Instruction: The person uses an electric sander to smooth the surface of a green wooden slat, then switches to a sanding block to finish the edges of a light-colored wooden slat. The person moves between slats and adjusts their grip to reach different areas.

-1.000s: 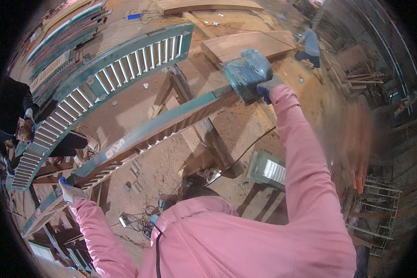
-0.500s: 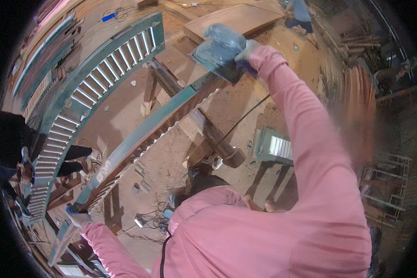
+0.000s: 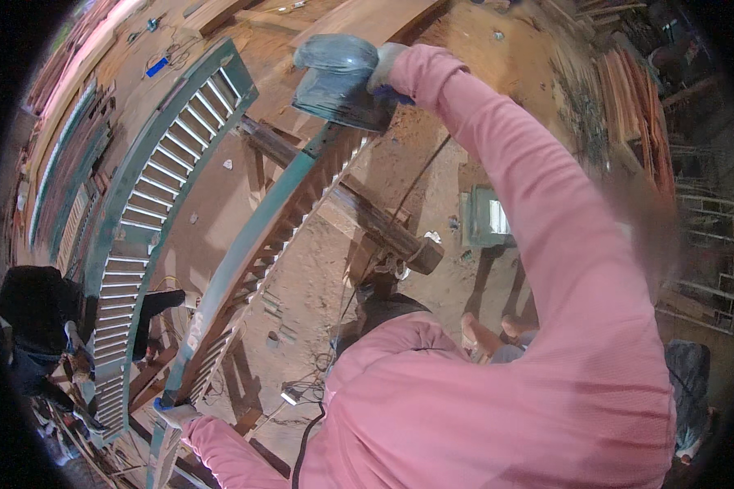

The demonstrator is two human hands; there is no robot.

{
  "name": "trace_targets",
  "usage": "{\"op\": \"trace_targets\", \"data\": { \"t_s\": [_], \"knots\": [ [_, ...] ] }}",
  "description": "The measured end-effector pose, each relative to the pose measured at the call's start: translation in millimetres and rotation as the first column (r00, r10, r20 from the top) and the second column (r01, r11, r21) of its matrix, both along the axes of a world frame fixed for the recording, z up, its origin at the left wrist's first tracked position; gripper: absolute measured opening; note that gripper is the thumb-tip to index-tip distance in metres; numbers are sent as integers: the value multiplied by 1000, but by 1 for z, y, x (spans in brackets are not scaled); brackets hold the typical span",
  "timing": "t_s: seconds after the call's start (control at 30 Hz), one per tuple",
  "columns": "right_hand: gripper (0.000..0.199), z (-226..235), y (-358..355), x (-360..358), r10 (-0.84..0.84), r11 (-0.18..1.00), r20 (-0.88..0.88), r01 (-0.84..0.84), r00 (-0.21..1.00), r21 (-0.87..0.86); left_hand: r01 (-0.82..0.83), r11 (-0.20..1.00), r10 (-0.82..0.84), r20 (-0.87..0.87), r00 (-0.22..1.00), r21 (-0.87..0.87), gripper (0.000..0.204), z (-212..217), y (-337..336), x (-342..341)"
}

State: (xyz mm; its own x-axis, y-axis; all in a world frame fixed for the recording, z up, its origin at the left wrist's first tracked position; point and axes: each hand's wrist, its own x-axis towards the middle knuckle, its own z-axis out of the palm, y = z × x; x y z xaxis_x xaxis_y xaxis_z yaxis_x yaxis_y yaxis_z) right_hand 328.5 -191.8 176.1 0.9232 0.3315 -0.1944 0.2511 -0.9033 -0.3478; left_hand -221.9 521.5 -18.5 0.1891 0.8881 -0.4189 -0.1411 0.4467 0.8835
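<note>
My right hand (image 3: 386,72), in a pale glove, grips a grey-blue electric sander (image 3: 338,80) pressed on the far end of a long green louvred shutter (image 3: 257,244) that stands on edge across wooden trestles. My left hand (image 3: 174,412), also gloved, holds the shutter's near end at the lower left. The sander's black cord (image 3: 387,236) drops to the floor. My pink sleeves fill the lower right.
A second green louvred shutter (image 3: 151,204) lies flat to the left, with more stacked beyond it. A person in black (image 3: 37,326) crouches at the left edge. A wooden trestle beam (image 3: 367,220), a small green box (image 3: 485,218) and a sawdust floor lie below.
My right hand has pushed the sander farther along the shutter's edge, away from me. My view has tilted down and the left hand keeps its hold on the near end.
</note>
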Motion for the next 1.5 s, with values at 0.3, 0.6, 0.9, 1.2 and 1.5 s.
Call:
{"op": "trace_targets", "data": {
  "t_s": [0.3, 0.6, 0.9, 1.2, 1.5],
  "knots": [
    [52, 8, -33, 46, -150, 987, 11, 150, 989, -57, 221, 963, -194, -167, 967, 157, 47, -30, 45, -43],
    [51, 15, -56, 47, -143, 988, -5, 142, 990, -60, -12, 1000, 11, 27, 1000, 23, 46, -18, 23, -22],
    [31, 15, -53, 33, -183, 972, -78, 192, 980, 131, 104, 988, -106, 9, 994, 115, 42, -27, 36, -41],
    [36, 6, -49, 48, -116, 993, 20, 117, 993, -9, 37, 999, -37, -8, 999, 24, 43, -4, 21, -23],
    [45, -9, 17, 17, 21, 999, -1, -21, 1000, 49, 193, 973, -179, -108, 978, 131, 39, -27, 53, -51]
  ]
}}
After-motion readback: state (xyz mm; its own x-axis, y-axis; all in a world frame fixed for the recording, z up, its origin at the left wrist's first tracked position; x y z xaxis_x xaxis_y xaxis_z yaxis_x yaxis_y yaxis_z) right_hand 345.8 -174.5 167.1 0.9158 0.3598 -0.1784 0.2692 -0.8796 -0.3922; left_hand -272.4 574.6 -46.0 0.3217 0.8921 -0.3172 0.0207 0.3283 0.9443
